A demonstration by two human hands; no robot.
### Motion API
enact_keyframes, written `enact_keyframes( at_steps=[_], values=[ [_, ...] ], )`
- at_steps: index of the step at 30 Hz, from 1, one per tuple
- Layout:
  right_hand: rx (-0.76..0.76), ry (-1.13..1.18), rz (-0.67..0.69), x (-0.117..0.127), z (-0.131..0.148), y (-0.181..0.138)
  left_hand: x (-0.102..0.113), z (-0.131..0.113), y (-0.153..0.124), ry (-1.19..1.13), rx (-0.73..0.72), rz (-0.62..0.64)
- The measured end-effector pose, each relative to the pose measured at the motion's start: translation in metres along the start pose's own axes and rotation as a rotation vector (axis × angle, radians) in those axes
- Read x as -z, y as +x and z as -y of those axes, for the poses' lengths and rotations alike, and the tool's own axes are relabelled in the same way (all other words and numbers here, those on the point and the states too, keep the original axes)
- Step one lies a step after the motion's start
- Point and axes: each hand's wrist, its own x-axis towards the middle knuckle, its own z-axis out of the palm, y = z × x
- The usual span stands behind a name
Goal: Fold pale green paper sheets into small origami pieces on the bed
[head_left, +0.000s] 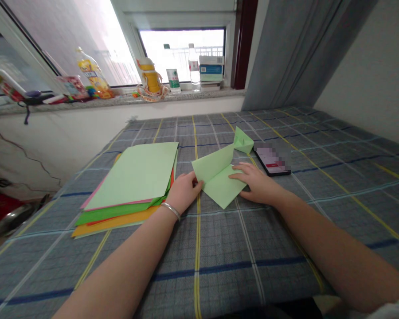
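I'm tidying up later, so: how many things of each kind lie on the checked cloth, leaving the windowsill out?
Stack of coloured paper: 1
Half-folded green sheet: 1
Small folded green piece: 1
Phone: 1
Total: 4

A: Sheet, colour and state?
B: Light green paper (219, 179), one sheet, partly folded. Lower layer lay flat, with a corner pointing toward the wearer.
A: Upper part?
B: Flap stood raised, slanting off the crease. It lay mid-way across the plaid cloth (219, 266).
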Motion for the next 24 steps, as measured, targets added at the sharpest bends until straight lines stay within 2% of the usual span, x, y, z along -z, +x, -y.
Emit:
enact_keyframes(
  at_steps=[3,15,20,24],
  values=[
    [0.058,-0.010,0.080,0.002,0.011,0.002,-0.002,0.003,0.000,-0.090,0.024,0.046],
    [0.228,0.029,0.178,0.001,0.028,0.008,-0.006,0.001,-0.002,-0.381,-0.018,0.140],
    [0.192,0.080,0.151,0.008,0.037,0.009,-0.008,0.003,0.000,-0.403,-0.031,0.176],
    [0.058,0.110,0.122,0.004,0.038,0.012,-0.007,0.006,0.001,-0.375,-0.061,0.208]
  ],
)
